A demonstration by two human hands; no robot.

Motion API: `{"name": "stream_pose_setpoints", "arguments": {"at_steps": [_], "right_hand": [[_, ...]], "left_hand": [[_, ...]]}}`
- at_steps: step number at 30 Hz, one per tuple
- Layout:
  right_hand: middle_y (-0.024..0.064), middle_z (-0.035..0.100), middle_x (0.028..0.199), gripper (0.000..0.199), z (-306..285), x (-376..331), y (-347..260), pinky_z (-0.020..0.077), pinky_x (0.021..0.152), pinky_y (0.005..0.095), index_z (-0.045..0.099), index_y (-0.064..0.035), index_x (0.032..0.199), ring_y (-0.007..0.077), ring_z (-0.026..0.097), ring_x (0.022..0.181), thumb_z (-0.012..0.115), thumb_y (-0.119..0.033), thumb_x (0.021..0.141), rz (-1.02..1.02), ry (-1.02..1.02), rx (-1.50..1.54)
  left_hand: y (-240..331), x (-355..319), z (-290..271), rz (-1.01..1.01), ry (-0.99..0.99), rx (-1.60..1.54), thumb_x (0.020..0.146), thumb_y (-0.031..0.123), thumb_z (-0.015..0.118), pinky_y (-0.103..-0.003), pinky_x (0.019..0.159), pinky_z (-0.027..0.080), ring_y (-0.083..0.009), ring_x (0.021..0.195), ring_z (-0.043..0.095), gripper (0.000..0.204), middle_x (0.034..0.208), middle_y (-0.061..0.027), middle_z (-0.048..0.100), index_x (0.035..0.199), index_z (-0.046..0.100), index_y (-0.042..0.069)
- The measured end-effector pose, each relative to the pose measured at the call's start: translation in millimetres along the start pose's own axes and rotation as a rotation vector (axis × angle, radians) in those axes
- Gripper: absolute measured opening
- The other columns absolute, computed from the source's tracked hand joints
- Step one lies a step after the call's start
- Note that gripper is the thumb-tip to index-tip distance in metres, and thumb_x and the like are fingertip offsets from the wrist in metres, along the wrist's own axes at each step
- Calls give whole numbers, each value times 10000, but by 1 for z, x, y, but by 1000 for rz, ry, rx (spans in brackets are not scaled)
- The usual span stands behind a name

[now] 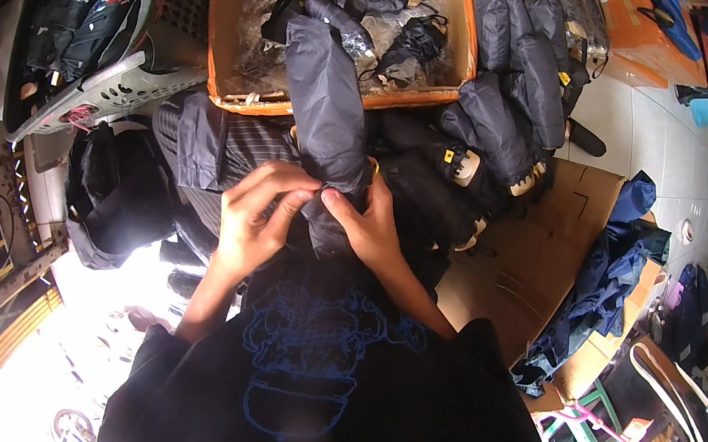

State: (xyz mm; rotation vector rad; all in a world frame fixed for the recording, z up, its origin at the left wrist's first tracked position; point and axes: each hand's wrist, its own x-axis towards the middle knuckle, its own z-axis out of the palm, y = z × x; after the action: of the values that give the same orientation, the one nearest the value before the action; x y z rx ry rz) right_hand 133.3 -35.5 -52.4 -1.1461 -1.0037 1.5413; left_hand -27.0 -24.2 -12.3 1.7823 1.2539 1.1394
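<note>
Folded dark umbrella (328, 106) at centre, held upright before person's chest, upper end reaching over orange box. Left hand (257, 220) closed round lower end, fingers curled on fabric. Right hand (369, 223) closed on same end, thumb pinching fabric, touching left hand. Orange box (464, 26) behind holds more umbrellas. Wrapped umbrellas (506, 106) piled right. Grey basket (157, 32) left. Flattened cardboard (545, 242) lower right.

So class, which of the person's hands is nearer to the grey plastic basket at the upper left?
Left. The left hand grips the folded dark umbrella on the side facing the grey plastic basket; the right hand holds the umbrella's far side, farther from it.
</note>
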Motion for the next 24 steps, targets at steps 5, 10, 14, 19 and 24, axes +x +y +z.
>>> {"name": "stream_pose_setpoints", "arguments": {"at_steps": [5,10,14,19,24], "right_hand": [[97,593,1030,414,0,1,-1,451,860,313,489,0,1132,138,553,966,713,-114,803,3,-16,-15],[120,597,1031,464,-3,3,-5,457,861,322,465,4,1157,158,571,956,720,-119,789,-115,-59,-152],[127,603,1028,462,-3,2,-5,458,860,325,465,11,1157,164,575,960,714,-118,789,-109,-33,-101],[123,608,1005,420,2,-2,-5,456,859,320,480,12,1140,149,563,957,695,-107,799,-93,61,-71],[124,606,1016,433,2,-4,-13,448,875,325,478,20,1158,156,560,967,689,-109,803,-98,30,-39]], "left_hand": [[-4,3,1,65,112,108,745,-78,700,-288,665,538,-198,751,650,246,919,-103,644,978,671,-3],[-15,5,1,240,147,309,696,-79,712,-299,668,528,-223,780,644,269,908,-106,639,946,668,13],[-18,11,9,259,156,296,703,-93,682,-327,683,517,-250,780,629,235,885,-118,622,904,604,1],[-13,7,17,255,158,215,715,-96,639,-342,686,505,-277,768,605,219,852,-133,589,893,558,1],[-8,6,12,221,127,70,725,-83,621,-331,694,490,-261,760,597,190,832,-135,582,882,556,3]]}}
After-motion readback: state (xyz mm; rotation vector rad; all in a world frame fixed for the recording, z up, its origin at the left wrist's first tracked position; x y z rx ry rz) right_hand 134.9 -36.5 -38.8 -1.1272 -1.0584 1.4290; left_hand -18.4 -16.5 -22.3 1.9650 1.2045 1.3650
